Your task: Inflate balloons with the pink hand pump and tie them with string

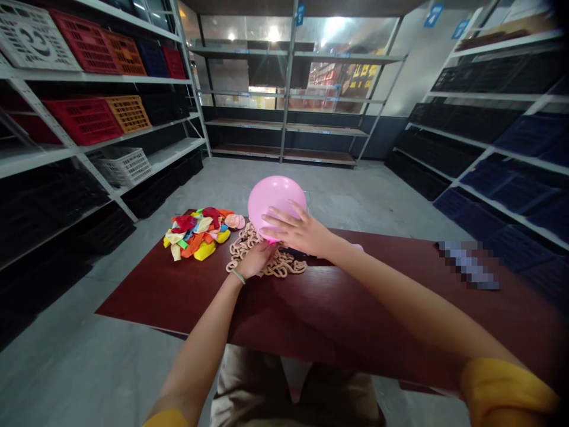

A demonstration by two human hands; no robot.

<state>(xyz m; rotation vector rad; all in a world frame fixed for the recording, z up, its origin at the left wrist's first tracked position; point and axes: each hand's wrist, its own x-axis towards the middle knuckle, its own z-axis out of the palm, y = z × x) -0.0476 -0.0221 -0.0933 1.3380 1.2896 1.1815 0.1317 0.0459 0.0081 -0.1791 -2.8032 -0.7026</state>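
Note:
A pink inflated balloon [272, 196] stands above the table, its neck pointing down toward me. My left hand [256, 259] pinches it at the neck, fingers closed; the fingertips are partly hidden under the balloon. Against the balloon's right side lies my right hand [296, 228], its fingers spread over the surface. Beneath both hands is a heap of beige rope-like coils [282, 268]. Left of the coils lies a pile of flat, uninflated balloons [195, 234] in red, yellow, orange, white and green. A dark object under my right hand is mostly covered.
The dark red-brown table [178, 296] spans the space before me. A blurred-out flat item [469, 265] lies at its right. Shelves with red crates [84, 121] and other crates stand left, with dark bins [462, 124] on the right racks. A metal rack [288, 124] stands at the back.

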